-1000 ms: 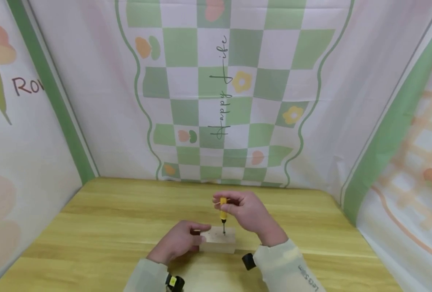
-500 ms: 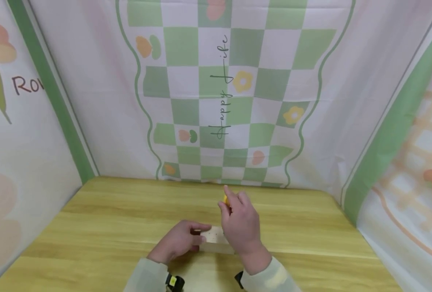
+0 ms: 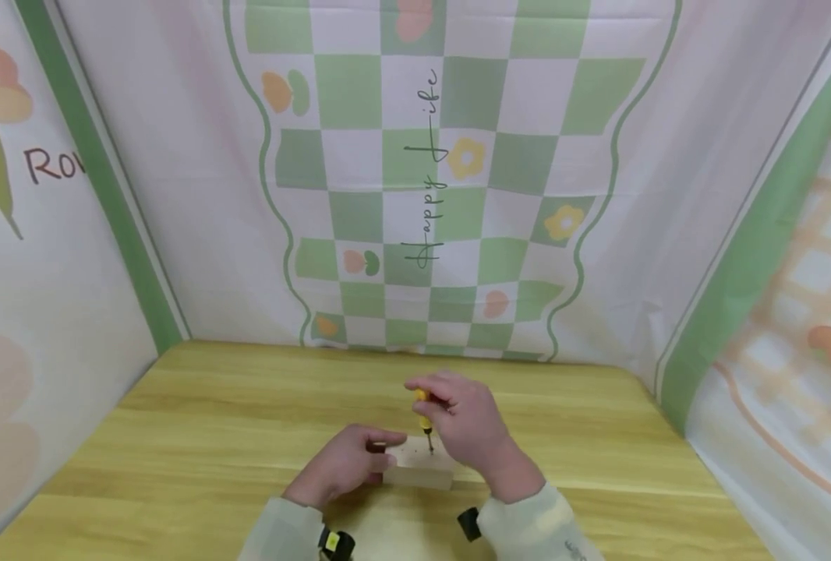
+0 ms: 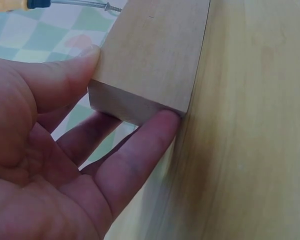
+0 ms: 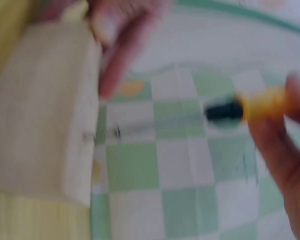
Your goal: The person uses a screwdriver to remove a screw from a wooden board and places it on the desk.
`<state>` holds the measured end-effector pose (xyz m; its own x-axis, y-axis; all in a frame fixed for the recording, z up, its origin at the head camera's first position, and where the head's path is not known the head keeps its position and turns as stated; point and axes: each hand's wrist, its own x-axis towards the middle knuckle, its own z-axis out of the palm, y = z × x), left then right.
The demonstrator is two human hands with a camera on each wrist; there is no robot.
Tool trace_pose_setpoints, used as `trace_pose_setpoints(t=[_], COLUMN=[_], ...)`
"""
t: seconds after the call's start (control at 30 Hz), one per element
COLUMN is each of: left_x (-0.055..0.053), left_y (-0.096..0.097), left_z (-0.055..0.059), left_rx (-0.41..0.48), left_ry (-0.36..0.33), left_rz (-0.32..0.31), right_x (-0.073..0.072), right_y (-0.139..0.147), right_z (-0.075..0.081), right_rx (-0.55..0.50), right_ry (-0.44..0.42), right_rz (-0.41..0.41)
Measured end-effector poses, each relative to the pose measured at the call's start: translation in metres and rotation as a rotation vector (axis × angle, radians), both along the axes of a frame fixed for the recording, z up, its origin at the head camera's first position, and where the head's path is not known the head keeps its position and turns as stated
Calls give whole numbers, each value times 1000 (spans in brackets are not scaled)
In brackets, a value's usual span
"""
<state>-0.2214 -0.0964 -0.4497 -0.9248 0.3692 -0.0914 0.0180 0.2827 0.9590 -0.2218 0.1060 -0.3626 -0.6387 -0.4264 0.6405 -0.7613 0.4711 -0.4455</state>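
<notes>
A pale wooden block [image 3: 419,477] lies on the table, its left end held between the thumb and fingers of my left hand [image 3: 345,467]. In the left wrist view one finger presses the end face of the block [image 4: 150,50]. My right hand [image 3: 475,425] grips the yellow handle of a screwdriver [image 3: 426,421], fingers curled round it. Its shaft points down, the handle leaning slightly left. At its tip a small screw [image 4: 110,7] stands partly out of the block's top face. The screwdriver [image 5: 225,111] is blurred in the right wrist view.
Several small dark marks [image 3: 415,449] dot the block's top, left of the screw. The wood-grain table [image 3: 212,436] reaches back to a hanging cloth [image 3: 472,202] with green and white checks. A black strap piece [image 3: 469,523] sits by the right sleeve.
Half a second ago my right hand was rolled over, covering the screwdriver and the block's right part. It has turned back, showing the shaft and screw again. My left hand has stayed put.
</notes>
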Motion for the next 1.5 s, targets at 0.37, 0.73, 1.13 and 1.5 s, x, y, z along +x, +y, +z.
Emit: trace_pose_setpoints(t=[0.37, 0.73, 1.13, 1.5], left_x=[1, 3, 0, -2], left_y=[-1, 0, 1, 0], left_z=[1, 3, 1, 1], left_rx=[-53, -24, -17, -3], left_ry=[7, 4, 1, -30], left_rz=[0, 10, 7, 4], right_x=[-3, 20, 13, -9], right_y=[20, -14, -10, 16], right_z=[6, -4, 6, 11], right_rx=[-12, -30, -64, -130], right_ry=[-377, 102, -111, -580], right_rz=[54, -328, -152, 107])
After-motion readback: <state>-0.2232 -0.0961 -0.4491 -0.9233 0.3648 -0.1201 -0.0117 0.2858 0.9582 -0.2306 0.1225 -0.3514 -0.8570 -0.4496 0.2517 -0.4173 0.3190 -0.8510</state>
